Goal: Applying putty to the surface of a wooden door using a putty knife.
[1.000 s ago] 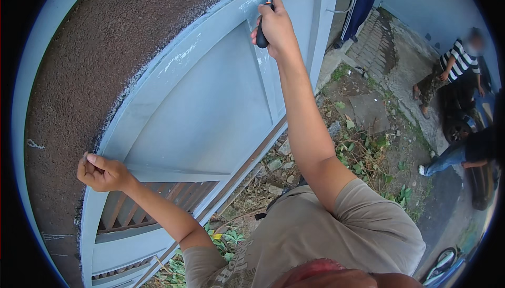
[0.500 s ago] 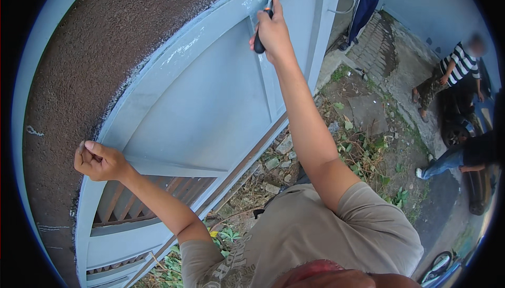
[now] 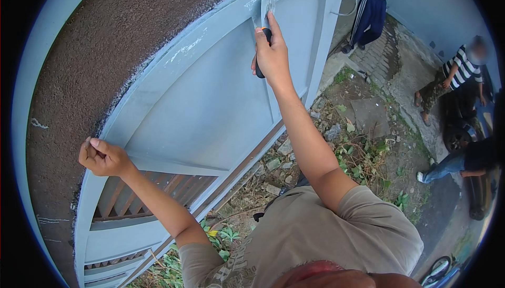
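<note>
From the head view, a grey-blue framed panel (image 3: 184, 104) stands before the person. Near the panel's upper right, the right hand (image 3: 272, 59) has its grip clamped on the black handle of a scraper (image 3: 266, 8), whose flat blade points toward the panel's far edge. At the panel's left edge, the left hand (image 3: 104, 157) is curled, its grip drawn together; whether it pinches anything cannot be told. Rough brown wall (image 3: 100, 51) borders the panel's left; leafy plants (image 3: 365, 167) lie to its right.
</note>
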`<state>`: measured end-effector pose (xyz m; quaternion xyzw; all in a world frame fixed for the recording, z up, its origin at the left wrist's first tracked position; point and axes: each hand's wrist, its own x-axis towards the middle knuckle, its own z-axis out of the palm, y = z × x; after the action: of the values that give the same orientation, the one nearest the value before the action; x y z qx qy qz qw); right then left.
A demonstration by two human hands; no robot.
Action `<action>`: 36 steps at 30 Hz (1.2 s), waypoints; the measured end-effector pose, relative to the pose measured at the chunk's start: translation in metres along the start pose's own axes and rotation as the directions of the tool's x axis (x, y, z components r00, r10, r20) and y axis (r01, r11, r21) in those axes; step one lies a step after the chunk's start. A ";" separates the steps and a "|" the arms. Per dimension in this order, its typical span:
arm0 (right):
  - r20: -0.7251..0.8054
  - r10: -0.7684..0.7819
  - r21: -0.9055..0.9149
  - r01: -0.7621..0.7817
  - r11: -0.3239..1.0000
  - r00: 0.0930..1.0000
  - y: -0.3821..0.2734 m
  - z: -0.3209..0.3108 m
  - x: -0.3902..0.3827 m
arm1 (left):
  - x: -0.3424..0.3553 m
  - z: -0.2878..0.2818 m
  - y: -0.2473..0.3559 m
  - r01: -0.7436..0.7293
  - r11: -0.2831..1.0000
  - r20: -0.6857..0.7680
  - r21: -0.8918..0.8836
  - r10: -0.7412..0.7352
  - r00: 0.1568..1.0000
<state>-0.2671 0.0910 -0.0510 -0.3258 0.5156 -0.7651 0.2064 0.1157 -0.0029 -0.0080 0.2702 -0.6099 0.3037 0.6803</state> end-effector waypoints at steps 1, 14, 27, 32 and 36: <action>0.000 0.000 0.003 0.000 1.000 1.000 0.003 0.000 0.001 | 0.001 0.001 0.001 -0.007 1.000 -0.007 -0.012 0.007 1.000; 0.006 -0.003 -0.258 0.005 0.966 1.000 0.009 -0.007 0.006 | 0.005 0.004 0.013 -0.047 0.997 0.003 0.062 0.047 0.999; -0.137 -0.043 -0.129 0.025 0.991 0.990 0.016 0.044 0.011 | -0.006 -0.004 -0.010 -0.001 0.997 0.016 0.080 0.000 1.000; -0.121 -0.314 -0.380 0.249 0.891 0.942 0.066 0.004 0.036 | -0.005 -0.001 -0.010 -0.038 0.998 -0.004 0.052 0.038 0.999; 0.015 -0.326 -0.457 0.297 0.838 0.945 0.072 -0.037 0.051 | 0.002 0.002 0.002 -0.053 0.999 0.019 0.004 0.053 0.998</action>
<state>-0.3308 0.0543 -0.1120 -0.4197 0.6261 -0.6568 -0.0190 0.1131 -0.0035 -0.0060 0.2584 -0.6223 0.3205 0.6657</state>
